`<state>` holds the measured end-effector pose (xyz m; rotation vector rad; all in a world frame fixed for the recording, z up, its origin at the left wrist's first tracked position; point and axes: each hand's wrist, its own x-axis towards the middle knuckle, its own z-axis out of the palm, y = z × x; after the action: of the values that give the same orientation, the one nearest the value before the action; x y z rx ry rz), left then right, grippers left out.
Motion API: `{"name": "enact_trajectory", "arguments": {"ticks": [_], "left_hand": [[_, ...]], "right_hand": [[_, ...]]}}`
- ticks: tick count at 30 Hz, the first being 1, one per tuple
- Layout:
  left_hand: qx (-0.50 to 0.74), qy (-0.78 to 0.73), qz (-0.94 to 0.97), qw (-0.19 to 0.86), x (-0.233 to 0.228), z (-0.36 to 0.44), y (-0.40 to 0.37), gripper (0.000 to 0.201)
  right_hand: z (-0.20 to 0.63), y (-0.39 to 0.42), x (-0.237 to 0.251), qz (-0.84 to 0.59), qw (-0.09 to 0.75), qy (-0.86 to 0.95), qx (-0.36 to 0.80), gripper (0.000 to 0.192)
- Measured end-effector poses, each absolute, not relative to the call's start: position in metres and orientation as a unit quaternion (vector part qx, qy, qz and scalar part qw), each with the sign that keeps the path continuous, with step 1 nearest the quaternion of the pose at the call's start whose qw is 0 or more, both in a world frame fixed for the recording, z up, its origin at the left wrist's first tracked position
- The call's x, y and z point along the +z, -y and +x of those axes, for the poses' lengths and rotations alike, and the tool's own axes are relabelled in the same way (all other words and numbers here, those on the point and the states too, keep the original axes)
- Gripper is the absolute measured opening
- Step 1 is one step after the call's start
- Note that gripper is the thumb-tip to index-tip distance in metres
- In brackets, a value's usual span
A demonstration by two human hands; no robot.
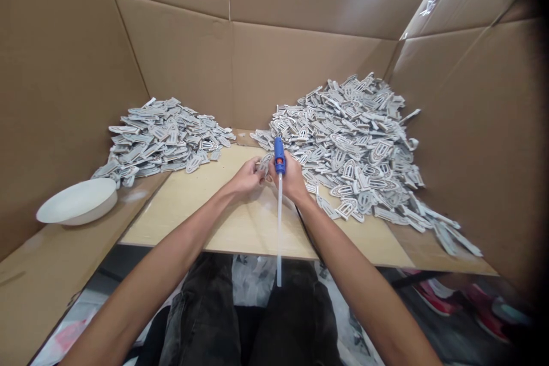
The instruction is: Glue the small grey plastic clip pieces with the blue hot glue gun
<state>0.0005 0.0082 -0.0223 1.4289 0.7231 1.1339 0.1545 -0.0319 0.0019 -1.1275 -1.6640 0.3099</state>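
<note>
My right hand (294, 176) is wrapped round a blue hot glue gun (279, 154), and a long whitish glue stick (279, 229) juts from its back end toward me. My left hand (247, 176) pinches a small white window-shaped piece (265, 163) with an arched top and slots. That piece sits close to the glue gun's left side, and the fingers partly cover it. Whether the nozzle touches it I cannot tell. Both hands are above the pale wooden board (193, 200).
Similar pieces form a large heap (351, 137) at the right and a smaller heap (163, 134) at the left. A white bowl (79, 203) stands at the left. Cardboard walls (180, 63) enclose the back and sides. Another person's red shoes (437, 297) show below, at the right.
</note>
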Motion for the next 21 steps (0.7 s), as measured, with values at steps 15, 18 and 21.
{"name": "enact_trajectory", "arguments": {"ticks": [15, 18, 21], "left_hand": [[0.493, -0.366, 0.550, 0.566, -0.019, 0.003, -0.006, 0.018], [0.507, -0.410, 0.538, 0.535, -0.009, -0.001, -0.003, 0.013], [0.523, -0.407, 0.513, 0.546, 0.000, -0.007, -0.001, 0.009]], "right_hand": [[0.153, 0.031, 0.002, -0.482, 0.530, 0.695, 0.062, 0.032], [0.158, 0.028, 0.004, -0.488, 0.521, 0.690, 0.121, 0.050], [0.163, 0.028, 0.007, -0.511, 0.493, 0.664, 0.236, 0.066]]}}
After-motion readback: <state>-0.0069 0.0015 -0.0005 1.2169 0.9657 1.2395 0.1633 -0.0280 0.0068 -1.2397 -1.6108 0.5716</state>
